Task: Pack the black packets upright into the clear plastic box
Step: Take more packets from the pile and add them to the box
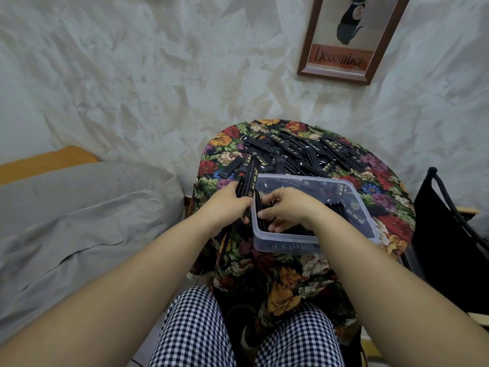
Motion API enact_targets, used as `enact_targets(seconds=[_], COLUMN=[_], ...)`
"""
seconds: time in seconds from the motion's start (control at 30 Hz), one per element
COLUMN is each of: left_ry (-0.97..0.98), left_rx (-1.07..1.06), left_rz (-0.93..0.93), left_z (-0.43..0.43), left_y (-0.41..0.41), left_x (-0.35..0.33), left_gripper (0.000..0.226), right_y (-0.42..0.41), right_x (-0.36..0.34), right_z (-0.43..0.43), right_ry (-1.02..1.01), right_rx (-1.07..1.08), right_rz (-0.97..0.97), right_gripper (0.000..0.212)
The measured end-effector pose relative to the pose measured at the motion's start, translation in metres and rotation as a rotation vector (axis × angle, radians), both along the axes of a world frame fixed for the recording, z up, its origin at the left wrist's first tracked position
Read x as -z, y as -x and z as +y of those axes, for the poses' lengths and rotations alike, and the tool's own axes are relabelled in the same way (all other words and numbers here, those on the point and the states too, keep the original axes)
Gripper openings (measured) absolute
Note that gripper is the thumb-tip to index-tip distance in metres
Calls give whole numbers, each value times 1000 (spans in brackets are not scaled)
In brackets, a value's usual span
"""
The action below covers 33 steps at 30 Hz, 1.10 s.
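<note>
Black packets (304,152) lie in a loose heap on the table (391,223), behind the clear plastic box (285,245). Step in hand: mid-pack, feeding a batch in. Left hand (227,205) has its grip closed round a bundle (247,185) of packets, just outside the box's left wall, the bundle's top end over the rim. Right hand (288,210) is inside the box at its left end, fingers curled onto the upright row (336,207); prob. holding it back to make a gap, tho the exact pinch is hidden. Next move, imo: slide the bundle into that gap, stand it on end, w/ the row braced so it doesn't flop. Plenty left.
</note>
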<state>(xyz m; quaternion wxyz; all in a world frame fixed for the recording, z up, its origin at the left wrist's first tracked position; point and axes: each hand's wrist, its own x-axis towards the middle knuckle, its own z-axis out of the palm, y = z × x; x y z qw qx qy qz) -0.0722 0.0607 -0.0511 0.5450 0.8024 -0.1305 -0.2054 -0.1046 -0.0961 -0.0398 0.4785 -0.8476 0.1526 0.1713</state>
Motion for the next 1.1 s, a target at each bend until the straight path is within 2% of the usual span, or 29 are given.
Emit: enact_targets(seconds=[0.07, 0.13, 0.33, 0.5, 0.67, 0.87, 0.93, 1.03, 1.1], left_ry=[-2, 8, 17, 4, -1, -7, 15, 129, 199], left_rx=[-5, -4, -6, 7, -21, -49, -52, -20, 16], left_rz=[4, 2, -3, -15, -20, -65, -64, -19, -9], left_z=[0, 0, 0, 3, 7, 11, 12, 10, 7], left_y=[1, 1, 3, 6, 5, 0, 0, 0, 0], left_x=[0, -1, -3, -6, -11, -17, -22, -31, -37], left_gripper=[23, 21, 19, 17, 27, 27, 24, 13, 8], right_y=[2, 2, 4, 4, 4, 5, 6, 7, 7], right_x=[-1, 0, 3, 3, 3, -4, -9, -20, -29], right_z=[1, 0, -2, -4, -5, -5, -6, -6, -3], right_ry=[30, -42, -130, -99, -100, -46, 10, 95, -93], right_rx=[-22, -4, 31, -3, 10, 19, 17, 27, 85], right_rz=[20, 27, 26, 44, 38, 32, 3, -159, -237], right_gripper=[18, 15, 23, 25, 30, 33, 30, 19, 23])
